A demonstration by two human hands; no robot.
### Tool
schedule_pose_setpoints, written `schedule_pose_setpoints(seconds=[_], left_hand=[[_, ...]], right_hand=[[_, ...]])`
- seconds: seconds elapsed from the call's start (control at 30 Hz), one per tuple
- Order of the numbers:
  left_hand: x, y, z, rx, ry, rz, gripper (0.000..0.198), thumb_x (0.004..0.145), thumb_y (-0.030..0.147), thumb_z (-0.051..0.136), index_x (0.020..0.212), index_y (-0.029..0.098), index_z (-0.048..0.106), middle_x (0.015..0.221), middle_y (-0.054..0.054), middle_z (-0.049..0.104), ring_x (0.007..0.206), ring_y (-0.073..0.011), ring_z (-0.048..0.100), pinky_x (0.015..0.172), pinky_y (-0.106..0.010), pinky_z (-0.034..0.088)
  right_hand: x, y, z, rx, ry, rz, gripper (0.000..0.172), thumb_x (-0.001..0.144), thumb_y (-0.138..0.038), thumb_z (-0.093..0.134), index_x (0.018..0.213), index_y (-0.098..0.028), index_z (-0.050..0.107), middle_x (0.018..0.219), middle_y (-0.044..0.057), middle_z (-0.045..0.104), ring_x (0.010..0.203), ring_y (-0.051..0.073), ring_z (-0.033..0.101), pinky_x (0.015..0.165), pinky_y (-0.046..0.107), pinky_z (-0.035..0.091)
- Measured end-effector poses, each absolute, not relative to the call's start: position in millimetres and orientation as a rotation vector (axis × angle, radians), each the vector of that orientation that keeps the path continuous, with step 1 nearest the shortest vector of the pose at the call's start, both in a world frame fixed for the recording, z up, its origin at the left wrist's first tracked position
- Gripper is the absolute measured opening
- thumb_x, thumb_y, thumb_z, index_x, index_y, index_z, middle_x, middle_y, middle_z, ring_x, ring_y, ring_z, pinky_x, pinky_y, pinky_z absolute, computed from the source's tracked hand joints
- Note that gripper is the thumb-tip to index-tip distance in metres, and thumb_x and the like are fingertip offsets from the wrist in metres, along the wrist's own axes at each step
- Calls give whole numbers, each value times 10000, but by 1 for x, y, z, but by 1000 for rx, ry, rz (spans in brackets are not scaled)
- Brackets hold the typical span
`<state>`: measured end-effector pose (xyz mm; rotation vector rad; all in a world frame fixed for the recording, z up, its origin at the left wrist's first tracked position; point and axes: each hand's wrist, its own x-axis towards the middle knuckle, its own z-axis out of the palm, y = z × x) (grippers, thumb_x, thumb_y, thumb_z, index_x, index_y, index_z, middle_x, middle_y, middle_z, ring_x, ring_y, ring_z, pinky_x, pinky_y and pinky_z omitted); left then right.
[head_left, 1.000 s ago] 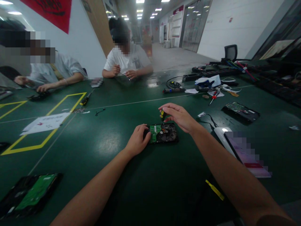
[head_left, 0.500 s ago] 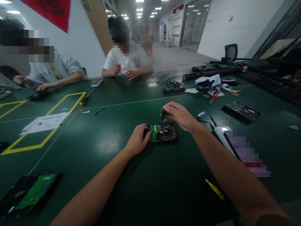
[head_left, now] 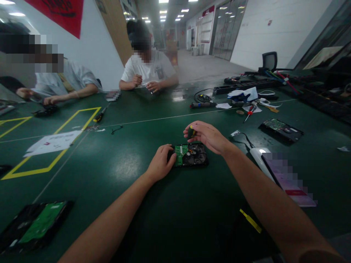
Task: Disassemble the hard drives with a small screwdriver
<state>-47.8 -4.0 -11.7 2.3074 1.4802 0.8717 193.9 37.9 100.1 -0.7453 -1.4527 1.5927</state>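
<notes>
A hard drive [head_left: 195,155] lies flat on the dark green table [head_left: 164,219], its green circuit board [head_left: 181,151] facing up. My left hand [head_left: 163,160] is closed around the drive's left end, thumb near the board's edge. Above the board, my right hand [head_left: 207,135] holds a screwdriver [head_left: 191,132] with a dark green and yellow handle. The handle stands roughly upright among my fingers. Whether its tip touches the drive I cannot make out.
Other hard drives lie at the lower left [head_left: 41,223] and on the right [head_left: 282,129]. Right of my arm is a white device with a screen [head_left: 282,179]. A yellow strip [head_left: 250,220] lies near the front. Two people sit across the table. A red-handled screwdriver [head_left: 250,112] lies behind.
My right hand's fingers have shifted left and spread around the screwdriver handle, whose yellow end now shows. My left hand and the hard drive have stayed in place.
</notes>
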Motion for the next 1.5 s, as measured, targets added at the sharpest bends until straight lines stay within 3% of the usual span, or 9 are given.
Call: schedule_pose_setpoints(seconds=[0.17,0.3,0.43,0.6,0.9,1.2,1.5], left_hand=[[-48,-4,-11,2312,1477,880,241,987,361,519,1173,214,560,1337,-133,595,1304,-270,538,1132,-495,447],[-49,-4,-13,2323,1469,888,248,983,358,525,1180,213,563,1331,-132,598,1307,-270,537,1136,-499,442],[-48,-4,-13,2321,1462,888,239,988,361,521,1171,213,566,1328,-130,601,1304,-265,539,1137,-488,441],[-48,-4,-13,2314,1474,893,245,990,363,522,1178,211,562,1331,-132,597,1301,-263,540,1139,-482,438],[-48,-3,-15,2324,1477,888,246,989,361,522,1179,210,560,1333,-126,598,1300,-261,538,1139,-475,439],[-47,-4,-13,2318,1474,891,243,991,358,519,1179,208,556,1338,-130,593,1303,-258,538,1144,-470,435],[-47,-4,-11,2316,1477,882,244,990,359,521,1180,210,559,1334,-128,596,1308,-268,534,1139,-495,438]], right_hand=[[195,40,99,-846,-1479,1479,198,878,-427,715,917,-235,684,997,58,687,933,208,634,742,349,550],[197,42,97,-900,-1470,1372,231,873,-450,717,1013,-266,708,1011,40,674,918,192,614,693,311,535],[196,40,98,-855,-1491,1387,213,883,-447,706,980,-258,726,1105,51,683,976,199,625,740,321,556],[192,37,99,-796,-1442,1486,237,890,-463,697,942,-232,698,1053,71,705,978,219,668,792,367,572],[196,43,96,-902,-1465,1339,276,873,-472,710,1034,-249,715,1014,42,685,914,189,629,692,300,541],[192,38,97,-805,-1520,1413,255,871,-457,733,975,-228,694,1048,60,695,972,207,653,770,340,560],[194,39,99,-827,-1441,1437,203,903,-415,682,975,-225,691,988,48,686,912,195,662,715,318,542]])
